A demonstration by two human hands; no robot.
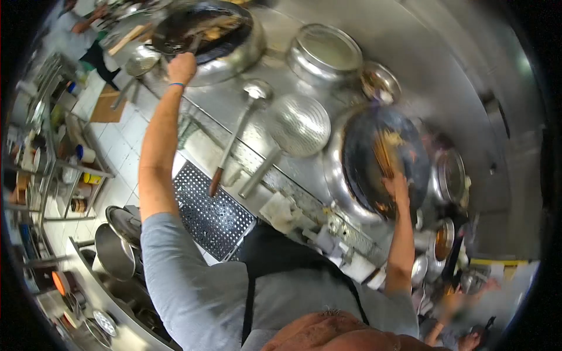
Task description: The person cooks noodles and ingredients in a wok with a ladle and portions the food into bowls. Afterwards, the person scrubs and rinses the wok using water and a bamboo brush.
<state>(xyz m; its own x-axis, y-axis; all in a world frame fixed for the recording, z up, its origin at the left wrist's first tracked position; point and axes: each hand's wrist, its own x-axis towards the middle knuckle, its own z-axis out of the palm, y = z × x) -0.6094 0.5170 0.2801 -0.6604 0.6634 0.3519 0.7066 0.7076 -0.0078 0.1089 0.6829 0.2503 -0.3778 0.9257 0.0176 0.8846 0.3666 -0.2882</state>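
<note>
At the upper left, my left hand (182, 68) is closed around a thin metal utensil (196, 42) at the near rim of a dark wok (218, 54). Brown food lies inside that wok. On the right, my right hand (397, 188) grips a bamboo brush (383, 153), whose bristles are inside a second dark wok (358, 137). Pale scraps lie beside the brush. Between the woks, a perforated strainer (298, 125) and a ladle (242, 117) rest on the steel counter, with their handles toward my body.
Behind the strainer stands a round metal pot (325, 54), with a small bowl (380, 83) beside it. A black perforated mat (213, 210) lies left of my apron. Shelves (76, 169) stand at the left. One person (76, 26) is at the upper left; other hands show at the lower right.
</note>
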